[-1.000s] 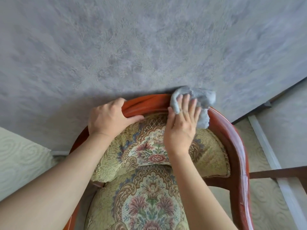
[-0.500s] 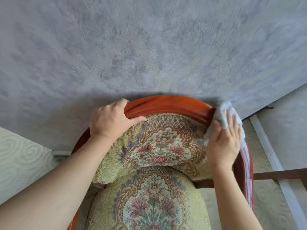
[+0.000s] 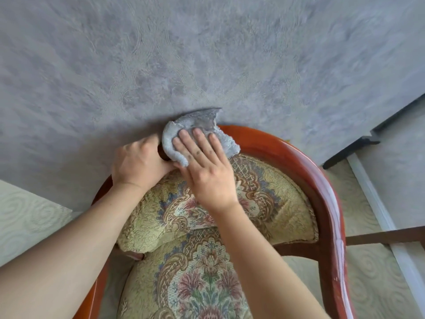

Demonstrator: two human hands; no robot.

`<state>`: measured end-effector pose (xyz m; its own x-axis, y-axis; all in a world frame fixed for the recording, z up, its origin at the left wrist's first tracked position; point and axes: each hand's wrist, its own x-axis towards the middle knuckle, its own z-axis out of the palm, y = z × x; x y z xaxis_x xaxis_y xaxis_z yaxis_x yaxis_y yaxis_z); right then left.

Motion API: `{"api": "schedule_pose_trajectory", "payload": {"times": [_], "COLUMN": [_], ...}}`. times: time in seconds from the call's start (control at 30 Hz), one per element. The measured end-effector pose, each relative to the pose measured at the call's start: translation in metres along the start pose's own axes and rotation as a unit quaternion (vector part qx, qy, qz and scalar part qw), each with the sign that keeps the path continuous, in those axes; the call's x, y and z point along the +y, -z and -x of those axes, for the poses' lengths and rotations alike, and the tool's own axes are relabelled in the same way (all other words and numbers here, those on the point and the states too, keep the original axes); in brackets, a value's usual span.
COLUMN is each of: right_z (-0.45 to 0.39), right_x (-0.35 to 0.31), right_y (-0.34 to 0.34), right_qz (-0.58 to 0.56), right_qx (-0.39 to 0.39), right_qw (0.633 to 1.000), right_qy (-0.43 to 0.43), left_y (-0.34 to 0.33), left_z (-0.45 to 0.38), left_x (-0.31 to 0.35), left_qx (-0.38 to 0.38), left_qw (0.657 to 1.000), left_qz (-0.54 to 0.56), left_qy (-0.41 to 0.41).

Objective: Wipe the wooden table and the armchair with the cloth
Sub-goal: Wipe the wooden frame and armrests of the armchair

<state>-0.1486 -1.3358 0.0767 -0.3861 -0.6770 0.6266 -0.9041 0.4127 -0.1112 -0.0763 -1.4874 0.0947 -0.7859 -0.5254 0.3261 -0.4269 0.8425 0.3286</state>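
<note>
The armchair has a curved red-brown wooden rail point(image 3: 305, 171) and floral tapestry cushions point(image 3: 271, 203). A grey-blue cloth point(image 3: 202, 125) lies bunched on the top middle of the rail, against the wall. My right hand point(image 3: 204, 171) presses flat on the cloth with the fingers spread. My left hand point(image 3: 138, 164) grips the rail just left of the cloth, thumb on the back cushion, touching my right hand. The rail under both hands is hidden.
A grey textured wall point(image 3: 207, 54) stands directly behind the chair. Pale patterned floor point(image 3: 27, 217) shows at left and right. A dark baseboard point(image 3: 358, 143), a white strip point(image 3: 377, 208) and a brown wooden bar point(image 3: 386, 237) lie to the right of the chair.
My right hand has swept the cloth back from the right side of the rail to its top middle, ending beside my left hand. My left hand has kept its grip.
</note>
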Motion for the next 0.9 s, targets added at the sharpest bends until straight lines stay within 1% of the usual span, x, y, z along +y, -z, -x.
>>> {"api": "schedule_pose_trajectory", "payload": {"times": [0.07, 0.23, 0.3, 0.37, 0.4, 0.47, 0.5, 0.53, 0.57, 0.6, 0.67, 0.7, 0.77, 0.8, 0.83, 0.9], "right_z": [0.010, 0.058, 0.072, 0.080, 0.082, 0.088, 0.088, 0.086, 0.081, 0.077, 0.073, 0.074, 0.081, 0.085, 0.090, 0.099], "right_x": [0.027, 0.088, 0.103, 0.108, 0.107, 0.105, 0.104, 0.106, 0.110, 0.116, 0.134, 0.143, 0.156, 0.161, 0.165, 0.171], "right_y": [0.014, 0.059, 0.078, 0.094, 0.100, 0.107, 0.110, 0.116, 0.123, 0.132, 0.153, 0.165, 0.186, 0.195, 0.203, 0.215], "right_qz": [0.037, 0.116, 0.112, 0.083, 0.064, 0.022, -0.012, -0.051, -0.100, -0.160, -0.273, -0.313, -0.374, -0.393, -0.402, -0.391], "right_qx": [0.012, 0.017, 0.021, 0.028, 0.028, 0.024, 0.024, 0.036, 0.060, 0.093, 0.162, 0.191, 0.237, 0.254, 0.265, 0.270], "right_qw": [0.999, 0.988, 0.974, 0.946, 0.934, 0.916, 0.903, 0.880, 0.849, 0.812, 0.736, 0.704, 0.653, 0.636, 0.627, 0.631], "right_qy": [-0.016, -0.105, -0.197, -0.311, -0.350, -0.399, -0.430, -0.471, -0.516, -0.553, -0.597, -0.608, -0.615, -0.614, -0.613, -0.613], "left_y": [0.000, -0.003, -0.003, -0.002, -0.001, 0.002, 0.004, 0.007, 0.011, 0.013, 0.015, 0.015, 0.011, 0.007, 0.003, -0.009], "left_z": [-0.001, 0.001, 0.002, 0.003, 0.003, 0.001, 0.001, 0.000, -0.001, -0.002, -0.001, -0.001, 0.000, 0.001, 0.001, 0.003], "left_x": [0.000, -0.003, -0.002, 0.001, 0.003, 0.007, 0.007, 0.009, 0.011, 0.014, 0.026, 0.037, 0.067, 0.085, 0.103, 0.142], "left_qx": [0.011, 0.021, 0.022, 0.025, 0.018, -0.010, -0.029, -0.047, -0.058, -0.058, -0.043, -0.040, -0.041, -0.048, -0.062, -0.095], "left_qw": [1.000, 1.000, 1.000, 0.999, 0.999, 1.000, 1.000, 0.999, 0.998, 0.998, 0.993, 0.987, 0.978, 0.973, 0.968, 0.953], "left_qz": [-0.001, -0.004, -0.010, -0.024, -0.026, -0.016, -0.002, 0.014, 0.017, -0.002, -0.079, -0.099, -0.090, -0.077, -0.062, -0.034], "left_qy": [0.002, -0.008, -0.016, -0.024, -0.024, -0.016, -0.009, -0.005, -0.007, -0.018, -0.081, -0.120, -0.185, -0.212, -0.237, -0.285]}}
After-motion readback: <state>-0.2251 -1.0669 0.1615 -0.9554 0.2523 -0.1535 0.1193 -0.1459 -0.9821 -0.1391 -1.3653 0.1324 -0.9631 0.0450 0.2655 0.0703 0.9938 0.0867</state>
